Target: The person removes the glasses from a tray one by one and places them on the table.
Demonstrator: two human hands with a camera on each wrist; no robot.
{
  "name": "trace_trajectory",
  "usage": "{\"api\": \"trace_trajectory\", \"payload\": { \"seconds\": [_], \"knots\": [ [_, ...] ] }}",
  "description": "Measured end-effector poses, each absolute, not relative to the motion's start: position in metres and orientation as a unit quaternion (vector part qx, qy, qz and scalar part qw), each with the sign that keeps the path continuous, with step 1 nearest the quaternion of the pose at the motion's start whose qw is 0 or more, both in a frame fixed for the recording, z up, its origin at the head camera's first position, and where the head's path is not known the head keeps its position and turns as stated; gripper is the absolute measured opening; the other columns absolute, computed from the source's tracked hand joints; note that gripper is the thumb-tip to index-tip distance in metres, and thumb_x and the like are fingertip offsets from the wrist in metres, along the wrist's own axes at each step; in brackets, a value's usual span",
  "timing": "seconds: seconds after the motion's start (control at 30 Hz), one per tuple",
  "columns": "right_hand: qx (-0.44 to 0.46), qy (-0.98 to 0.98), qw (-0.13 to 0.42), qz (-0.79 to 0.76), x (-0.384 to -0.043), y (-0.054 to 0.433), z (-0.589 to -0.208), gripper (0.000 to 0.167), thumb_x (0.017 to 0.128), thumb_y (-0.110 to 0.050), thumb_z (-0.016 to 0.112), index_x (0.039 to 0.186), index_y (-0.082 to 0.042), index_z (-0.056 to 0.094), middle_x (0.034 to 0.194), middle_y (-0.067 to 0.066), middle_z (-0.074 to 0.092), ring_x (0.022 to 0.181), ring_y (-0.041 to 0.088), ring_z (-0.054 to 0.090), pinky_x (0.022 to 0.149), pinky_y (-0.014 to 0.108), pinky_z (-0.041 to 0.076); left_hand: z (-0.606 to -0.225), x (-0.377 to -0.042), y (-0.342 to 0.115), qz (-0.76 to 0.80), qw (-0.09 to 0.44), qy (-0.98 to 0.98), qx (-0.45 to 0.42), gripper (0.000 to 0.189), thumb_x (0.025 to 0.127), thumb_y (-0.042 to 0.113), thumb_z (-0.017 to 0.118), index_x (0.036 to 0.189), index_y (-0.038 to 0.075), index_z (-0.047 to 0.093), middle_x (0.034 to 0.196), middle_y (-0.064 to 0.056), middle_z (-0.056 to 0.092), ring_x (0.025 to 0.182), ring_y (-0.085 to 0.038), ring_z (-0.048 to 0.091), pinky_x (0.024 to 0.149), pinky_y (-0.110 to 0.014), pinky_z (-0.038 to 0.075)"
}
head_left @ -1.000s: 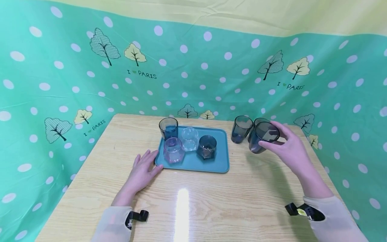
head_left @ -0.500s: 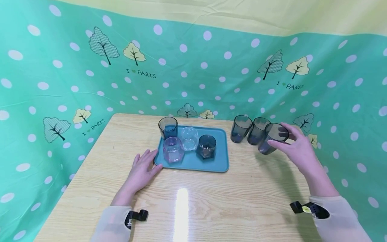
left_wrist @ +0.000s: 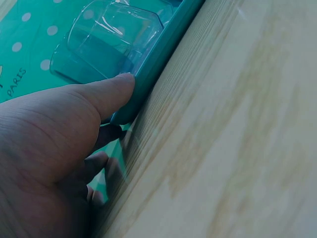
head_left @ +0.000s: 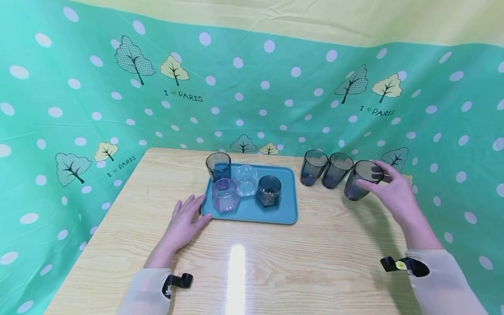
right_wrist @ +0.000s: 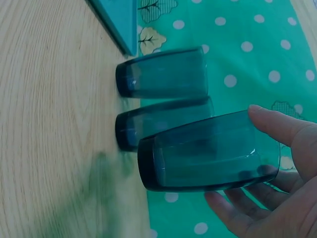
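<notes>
My right hand (head_left: pixel 393 192) grips a tall smoky drinking glass (right_wrist: pixel 203 153) near its rim, thumb on one side and fingers on the other. The glass leans slightly; whether its base touches the table I cannot tell. Just left of it stand two matching tall glasses (head_left: pixel 337 170) (head_left: pixel 313 168), upright in a row. My left hand (head_left: pixel 185 223) rests at the near left corner of a blue tray (head_left: pixel 252 214), its thumb touching the rim in the left wrist view. On the tray are a pinkish glass (head_left: pixel 225 196), a clear glass (head_left: pixel 246 181) and a short dark glass (head_left: pixel 269 191).
Another smoky glass (head_left: pixel 218 167) stands at the tray's far left corner. Pale wooden table (head_left: pixel 299 267) spreads in front of the tray. A green dotted cloth (head_left: pixel 260 96) hangs close behind the table and along both sides.
My right hand has carried its glass to the right, away from the two standing glasses, opening a gap beside the middle one. The left hand has stayed at the tray corner.
</notes>
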State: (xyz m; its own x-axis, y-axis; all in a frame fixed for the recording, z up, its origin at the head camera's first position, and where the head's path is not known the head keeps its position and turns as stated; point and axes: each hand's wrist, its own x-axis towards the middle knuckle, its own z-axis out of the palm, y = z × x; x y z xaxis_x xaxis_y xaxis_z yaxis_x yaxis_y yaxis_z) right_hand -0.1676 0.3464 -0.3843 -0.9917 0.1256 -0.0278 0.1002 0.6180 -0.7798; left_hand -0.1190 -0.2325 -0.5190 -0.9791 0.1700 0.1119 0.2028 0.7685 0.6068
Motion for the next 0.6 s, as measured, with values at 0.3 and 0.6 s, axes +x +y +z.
{"api": "trace_trajectory", "payload": {
  "seconds": [0.3, 0.6],
  "knots": [
    [-0.101, -0.891, 0.016, 0.442, -0.180, 0.356, -0.394, 0.107, 0.099, -0.054, 0.082, 0.179, -0.021, 0.018, 0.173, 0.023, 0.038, 0.159, 0.052, 0.030, 0.119, 0.071, 0.039, -0.520, -0.120, -0.233, -0.325, 0.027, -0.940, -0.099, 0.073, 0.110, 0.037, 0.072, 0.167, 0.001, 0.043, 0.168, -0.023, 0.048, 0.164, -0.048, 0.026, 0.134, -0.067, 0.000],
    [-0.135, -0.889, 0.019, 0.437, -0.192, 0.361, -0.403, 0.111, 0.097, -0.061, 0.081, 0.179, -0.022, 0.018, 0.175, 0.021, 0.034, 0.155, 0.049, 0.036, 0.103, 0.049, 0.050, -0.518, -0.119, -0.233, -0.325, 0.024, -0.941, -0.098, 0.073, 0.110, 0.036, 0.072, 0.167, 0.001, 0.044, 0.167, -0.023, 0.049, 0.164, -0.048, 0.026, 0.133, -0.067, 0.000]
  ]
}}
